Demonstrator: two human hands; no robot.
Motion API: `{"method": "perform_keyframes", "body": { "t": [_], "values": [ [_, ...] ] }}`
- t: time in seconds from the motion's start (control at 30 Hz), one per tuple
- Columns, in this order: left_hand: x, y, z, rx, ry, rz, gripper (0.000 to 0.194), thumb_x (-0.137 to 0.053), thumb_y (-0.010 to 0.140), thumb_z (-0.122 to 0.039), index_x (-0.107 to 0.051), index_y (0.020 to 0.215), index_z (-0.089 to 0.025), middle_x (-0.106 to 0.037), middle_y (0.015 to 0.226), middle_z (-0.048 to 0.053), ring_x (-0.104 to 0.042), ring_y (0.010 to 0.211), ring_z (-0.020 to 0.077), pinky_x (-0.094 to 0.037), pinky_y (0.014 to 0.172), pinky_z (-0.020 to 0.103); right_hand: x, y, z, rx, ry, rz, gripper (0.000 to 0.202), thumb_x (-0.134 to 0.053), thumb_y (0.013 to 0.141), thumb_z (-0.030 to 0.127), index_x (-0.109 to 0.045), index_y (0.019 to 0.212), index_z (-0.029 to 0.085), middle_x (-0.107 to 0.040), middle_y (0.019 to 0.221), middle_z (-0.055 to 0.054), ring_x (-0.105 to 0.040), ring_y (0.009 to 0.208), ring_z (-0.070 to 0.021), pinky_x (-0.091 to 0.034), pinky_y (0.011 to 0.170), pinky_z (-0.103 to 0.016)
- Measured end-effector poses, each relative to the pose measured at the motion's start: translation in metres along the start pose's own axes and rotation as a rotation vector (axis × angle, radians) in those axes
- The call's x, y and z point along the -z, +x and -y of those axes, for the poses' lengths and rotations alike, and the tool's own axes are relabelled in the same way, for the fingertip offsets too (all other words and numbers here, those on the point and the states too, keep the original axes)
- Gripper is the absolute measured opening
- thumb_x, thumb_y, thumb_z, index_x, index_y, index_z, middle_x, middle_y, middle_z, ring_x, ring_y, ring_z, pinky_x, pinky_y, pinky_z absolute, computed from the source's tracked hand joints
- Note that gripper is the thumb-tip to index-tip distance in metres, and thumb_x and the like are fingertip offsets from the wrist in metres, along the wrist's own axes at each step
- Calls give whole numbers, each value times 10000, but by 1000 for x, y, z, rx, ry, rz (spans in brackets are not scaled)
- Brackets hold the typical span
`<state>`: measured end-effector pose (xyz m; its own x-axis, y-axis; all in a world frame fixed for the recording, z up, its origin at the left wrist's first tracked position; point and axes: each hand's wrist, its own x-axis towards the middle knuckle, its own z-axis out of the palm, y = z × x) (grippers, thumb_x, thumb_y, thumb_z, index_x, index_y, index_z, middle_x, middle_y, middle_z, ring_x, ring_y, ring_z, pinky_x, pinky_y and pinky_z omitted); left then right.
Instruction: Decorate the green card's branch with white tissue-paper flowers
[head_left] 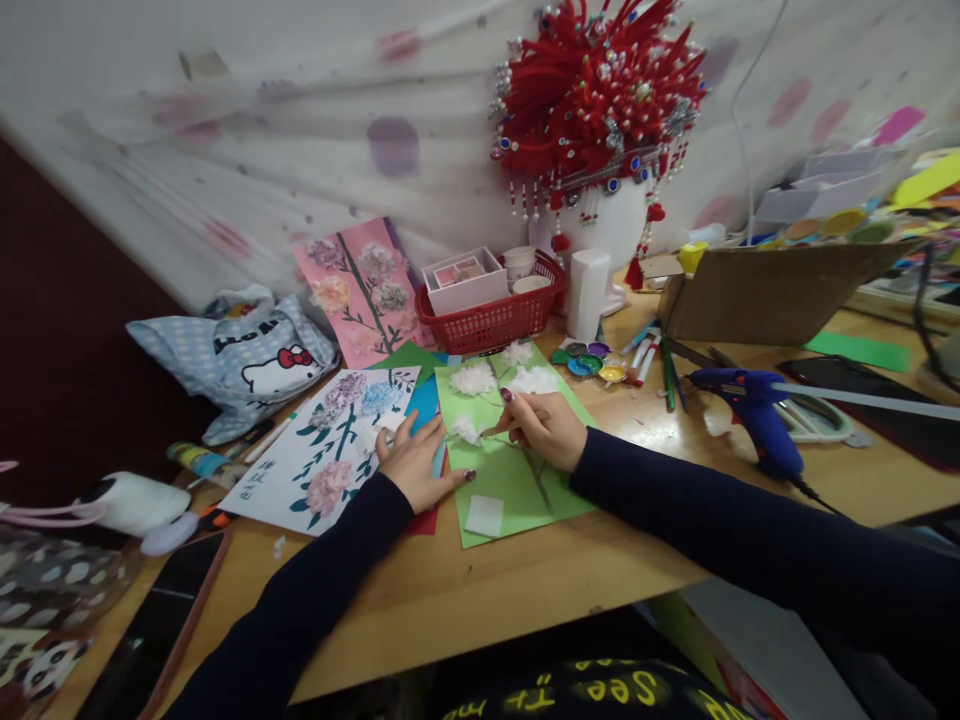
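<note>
A light green sheet (499, 490) lies on the table, with fluffy white paper flowers (474, 378) and a painted dark stem on it. My right hand (547, 425) is closed over the sheet, pinching a thin brush-like tool (491, 432). Its tip points left, close to the lower-left white flower (466, 430); whether they touch, I cannot tell. My left hand (416, 465) rests flat with fingers spread, across the white flower picture (300, 470) and the green sheet's left edge. A small white paper square (484, 516) lies on the sheet's lower-left part.
Behind the sheets stands a red basket (487, 325) with a white box and cups. Paint pots (585, 362), markers (643, 352) and a blue glue gun (757, 415) lie to the right. A phone (154, 635) is front left. A beaded red headdress (600, 100) stands at the back.
</note>
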<state>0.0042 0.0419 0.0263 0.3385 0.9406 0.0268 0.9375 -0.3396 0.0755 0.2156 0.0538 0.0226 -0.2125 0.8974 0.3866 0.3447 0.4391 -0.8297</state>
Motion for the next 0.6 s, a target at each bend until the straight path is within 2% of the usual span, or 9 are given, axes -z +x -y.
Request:
{"method": "perform_keyframes", "body": {
  "t": [0.23,0.4,0.6],
  "values": [
    [-2,2,3,-45,2,-20,709,-504,718,-658,-480,1290,-240,-405,1406,89,-164,1322,438,-39,970,703,-3,-1,-1,10,12,36,563,-302,904,511,-629,648,132,-571,476,-16,-517,371,-86,-424,400,-187],
    [-1,2,1,-38,-3,-3,723,-510,717,-655,-458,1306,-239,-386,1418,80,-170,1321,439,-48,968,709,-5,0,0,-13,24,32,568,-301,905,505,-632,638,129,-563,464,-15,-512,358,-84,-419,386,-183],
    [1,1,-1,-29,3,7,688,-510,725,-645,-487,1281,-240,-393,1414,83,-203,1315,428,-60,987,691,-6,0,2,49,2,53,590,-297,908,506,-658,642,123,-567,458,-18,-499,366,-80,-401,401,-184]
  ]
}}
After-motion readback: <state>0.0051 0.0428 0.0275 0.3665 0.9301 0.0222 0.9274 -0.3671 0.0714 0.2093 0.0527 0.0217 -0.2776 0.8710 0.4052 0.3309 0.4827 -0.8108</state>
